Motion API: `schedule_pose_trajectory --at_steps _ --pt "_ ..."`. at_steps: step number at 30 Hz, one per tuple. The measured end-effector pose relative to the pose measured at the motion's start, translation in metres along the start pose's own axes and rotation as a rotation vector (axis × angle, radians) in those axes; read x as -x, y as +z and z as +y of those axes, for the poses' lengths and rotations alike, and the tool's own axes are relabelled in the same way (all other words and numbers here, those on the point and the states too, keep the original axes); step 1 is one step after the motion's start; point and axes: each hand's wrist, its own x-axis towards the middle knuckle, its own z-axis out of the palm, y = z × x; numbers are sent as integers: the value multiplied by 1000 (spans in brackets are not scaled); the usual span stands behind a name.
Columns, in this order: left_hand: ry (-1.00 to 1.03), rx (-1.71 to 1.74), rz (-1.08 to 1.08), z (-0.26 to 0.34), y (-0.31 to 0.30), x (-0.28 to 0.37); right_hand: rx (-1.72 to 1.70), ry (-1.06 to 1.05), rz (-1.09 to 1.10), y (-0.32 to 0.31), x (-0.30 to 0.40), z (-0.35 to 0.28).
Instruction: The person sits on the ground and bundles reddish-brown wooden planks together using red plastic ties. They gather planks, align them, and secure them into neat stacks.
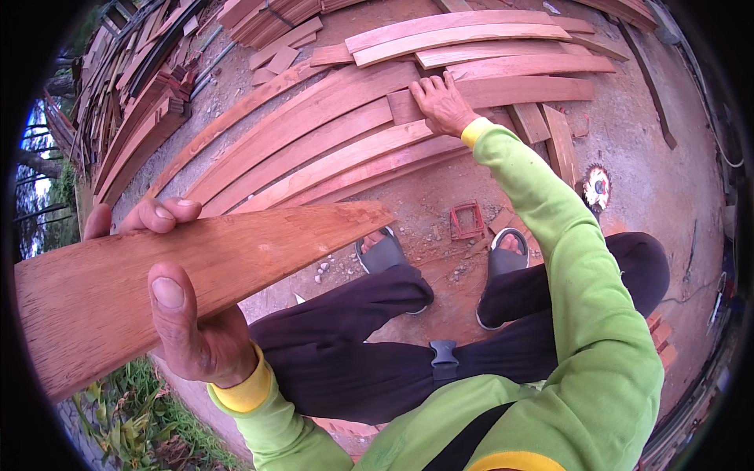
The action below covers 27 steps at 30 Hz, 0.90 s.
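Note:
In the head view my left hand (194, 329) grips a reddish-brown wooden board (235, 253), its thumb on the upper face and fingers over the far edge. The board runs from the left rim towards my left foot. My right hand (445, 105) reaches forward, with its fingers on the boards laid out on the ground, beside a short dark-red piece (405, 107). Whether its fingers grip a board or only rest there, I cannot tell. Several long planks (306, 126) fan out to the left of that hand, and more planks (524, 88) lie to its right.
A circular saw blade (597, 187) stands at the right, near wooden offcuts (562, 144). A red frame-like object (467, 220) lies between my sandalled feet. Stacked timber (147, 129) is at the far left, with bundled boards (268, 20) behind. Green plants (141, 412) grow at lower left.

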Motion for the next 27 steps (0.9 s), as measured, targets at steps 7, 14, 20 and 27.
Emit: schedule_pose_trajectory --at_steps 7,14,20,27 --pt "8 57 43 3 11 1 -305 -320 630 -222 -42 -29" --pt "105 119 -107 6 34 -6 -690 -478 752 -401 -14 -46" --pt "125 141 -129 4 24 0 -992 -562 760 -410 0 -108" --pt "-6 157 -131 8 9 12 -982 -458 649 -362 -33 -133"
